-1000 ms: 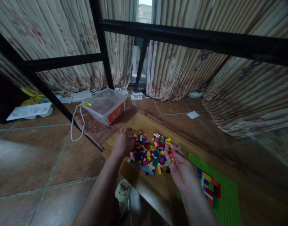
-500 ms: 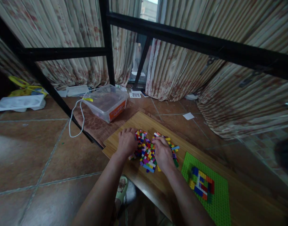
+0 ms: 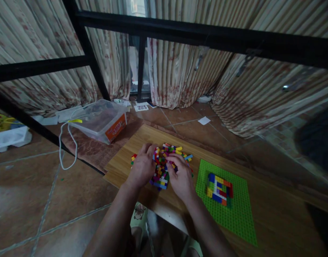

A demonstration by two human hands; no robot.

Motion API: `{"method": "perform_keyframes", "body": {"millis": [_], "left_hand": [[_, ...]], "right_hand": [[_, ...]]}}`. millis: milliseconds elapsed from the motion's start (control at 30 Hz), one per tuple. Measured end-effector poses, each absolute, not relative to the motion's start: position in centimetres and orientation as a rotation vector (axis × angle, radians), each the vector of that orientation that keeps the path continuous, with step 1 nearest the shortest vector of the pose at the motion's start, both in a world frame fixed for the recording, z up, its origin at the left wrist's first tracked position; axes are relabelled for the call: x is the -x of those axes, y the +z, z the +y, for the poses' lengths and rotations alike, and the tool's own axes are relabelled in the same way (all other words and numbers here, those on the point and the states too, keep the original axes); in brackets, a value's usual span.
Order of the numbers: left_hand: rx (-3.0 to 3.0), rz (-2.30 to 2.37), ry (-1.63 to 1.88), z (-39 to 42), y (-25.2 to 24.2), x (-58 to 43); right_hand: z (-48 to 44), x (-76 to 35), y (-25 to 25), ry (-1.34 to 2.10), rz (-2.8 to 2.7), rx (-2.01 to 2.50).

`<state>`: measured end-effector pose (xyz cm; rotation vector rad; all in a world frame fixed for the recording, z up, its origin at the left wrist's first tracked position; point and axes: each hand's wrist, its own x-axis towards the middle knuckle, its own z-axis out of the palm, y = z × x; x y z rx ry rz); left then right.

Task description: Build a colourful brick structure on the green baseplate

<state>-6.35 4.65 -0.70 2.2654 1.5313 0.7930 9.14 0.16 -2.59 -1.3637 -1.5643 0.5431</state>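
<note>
A loose pile of small colourful toy bricks (image 3: 160, 174) lies on the wooden board between my two hands. My left hand (image 3: 142, 166) rests at the pile's left side, its fingers bent and apart among the bricks, the tips partly hidden. From the right, my right hand (image 3: 181, 176) reaches into the pile with thumb and forefinger drawn close together; any brick between them is too small to make out. Right of the pile, a green baseplate (image 3: 236, 221) carries a low square build of bricks (image 3: 219, 189) in blue, yellow, white, red and orange.
The wooden bench top (image 3: 126, 153) runs diagonally toward the lower right. Beyond its left end, a clear plastic box (image 3: 99, 121) with an orange label and a white cord (image 3: 61, 150) sits on a brown mat. A black metal frame (image 3: 180, 30) and curtains stand behind.
The view has turned to the right, so the box and bench sit further left. My right hand has moved nearer the middle of the pile, closer to my left; the brick build is unchanged.
</note>
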Motion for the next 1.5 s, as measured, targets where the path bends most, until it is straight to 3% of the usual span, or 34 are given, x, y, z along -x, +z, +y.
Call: {"method": "perform_keyframes", "body": {"millis": [367,500,700,933,1500], "left_hand": [[-2.037,1.223,1.112,4.7,-0.9,4.1],[-1.711,0.968,1.048,3.4,-0.5,2.7],[-1.353,0.851,0.959,1.3,0.8,0.2],[-1.139,0.994,0.979,1.2,0.9,-1.1],[-1.593,1.303,1.035,-0.6,0.1,-4.7]], "right_hand": [[-0.8,-10.2,-2.4,0.589,-1.278,1.387],[-0.4,-10.7,-1.8,0.806,-1.026,1.363],[-0.1,-11.6,-1.8,0.812,-0.867,1.280],[-0.6,-11.4,-1.6,0.793,-0.850,1.264],[-1.4,-11.3,-1.0,0.780,-0.545,1.280]]}}
